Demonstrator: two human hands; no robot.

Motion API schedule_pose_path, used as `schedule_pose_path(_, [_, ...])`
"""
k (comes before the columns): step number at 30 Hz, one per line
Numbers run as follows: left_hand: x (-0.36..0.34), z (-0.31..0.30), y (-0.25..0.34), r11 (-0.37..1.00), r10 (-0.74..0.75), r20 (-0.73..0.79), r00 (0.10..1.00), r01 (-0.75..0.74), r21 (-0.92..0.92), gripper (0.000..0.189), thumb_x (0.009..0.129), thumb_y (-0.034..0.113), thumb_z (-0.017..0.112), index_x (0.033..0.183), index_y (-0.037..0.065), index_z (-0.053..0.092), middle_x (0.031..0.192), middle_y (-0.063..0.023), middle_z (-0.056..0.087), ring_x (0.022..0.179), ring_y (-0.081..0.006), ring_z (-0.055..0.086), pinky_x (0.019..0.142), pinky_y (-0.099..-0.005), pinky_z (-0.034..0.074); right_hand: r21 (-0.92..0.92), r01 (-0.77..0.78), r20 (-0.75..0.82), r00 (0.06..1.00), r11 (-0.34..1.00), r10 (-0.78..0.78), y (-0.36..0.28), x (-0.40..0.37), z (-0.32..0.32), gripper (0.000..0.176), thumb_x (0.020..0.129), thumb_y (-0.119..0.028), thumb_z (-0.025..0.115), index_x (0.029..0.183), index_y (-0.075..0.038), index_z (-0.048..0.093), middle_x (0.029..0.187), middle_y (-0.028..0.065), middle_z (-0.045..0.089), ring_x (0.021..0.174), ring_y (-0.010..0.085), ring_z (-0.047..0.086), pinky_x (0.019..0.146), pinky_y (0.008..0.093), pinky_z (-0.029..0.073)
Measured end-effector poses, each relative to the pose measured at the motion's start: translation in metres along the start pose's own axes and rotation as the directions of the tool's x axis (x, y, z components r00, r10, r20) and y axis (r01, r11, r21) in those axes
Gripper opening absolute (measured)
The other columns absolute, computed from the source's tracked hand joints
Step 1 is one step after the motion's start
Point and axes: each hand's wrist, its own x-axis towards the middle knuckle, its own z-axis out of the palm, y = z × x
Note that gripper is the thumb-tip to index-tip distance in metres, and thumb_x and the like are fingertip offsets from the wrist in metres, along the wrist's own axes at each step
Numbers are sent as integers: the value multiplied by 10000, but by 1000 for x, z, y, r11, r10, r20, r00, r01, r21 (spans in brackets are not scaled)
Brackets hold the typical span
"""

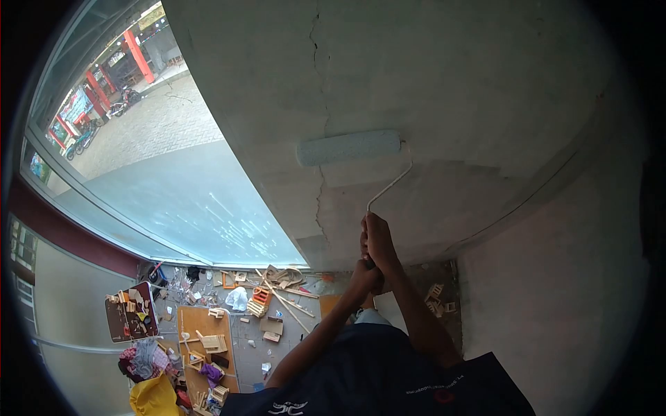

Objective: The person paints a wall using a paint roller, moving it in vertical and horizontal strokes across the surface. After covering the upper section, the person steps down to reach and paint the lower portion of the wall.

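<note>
From where I stand, the left hand sits lowest and the right hand is stacked just above it, the fingers of both curled tight round the grip of the paint roller. Its shank rises toward one o'clock. The sleeve lies flat on the wall, long axis nine-to-three. A crack is at its seven o'clock, the window at nine, and open wall lies at twelve and three.

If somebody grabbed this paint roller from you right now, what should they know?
Right hand: grip shut high on the handle of the paint roller.
Left hand: grip shut just below it.
The roller lies flat on the wall, across a crack.
Done: the patch below the roller looks greyer, perhaps coated.
Left: the paler wall above, it seems.
</note>
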Motion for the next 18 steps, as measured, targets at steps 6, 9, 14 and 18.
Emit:
schedule_pose_path(6, [8,-8,-36,994,-61,19,998,63,-94,192,774,154,527,645,51,429,508,-8,418,388,-100,405,342,-260,276,-96,-29,-25,999,995,27,45,8,-17,322,929,-298,334,686,-90,380,444,7,346,296,110,336,278,262,271])
schedule_pose_path(9, [15,-16,-57,987,-123,-8,992,121,-108,210,774,160,521,626,45,426,511,-19,431,381,-117,419,333,-276,292,-167,-3,-40,999,986,-4,81,12,-26,316,925,-292,334,687,-89,384,439,12,356,290,117,331,274,269,271])
schedule_pose_path(14, [28,-36,-99,991,-130,-99,987,133,27,210,775,171,528,638,39,440,524,-32,457,399,-131,450,347,-285,330,23,-147,-115,982,989,149,121,16,-30,317,918,-317,346,687,-102,383,421,15,348,279,117,318,262,270,259])
schedule_pose_path(18, [26,-38,-88,987,-112,-142,984,126,96,198,766,164,524,654,12,468,536,-60,493,425,-146,496,366,-299,362,112,-135,-55,988,984,142,124,23,-29,331,912,-354,354,684,-115,375,417,1,318,277,111,305,260,272,247])
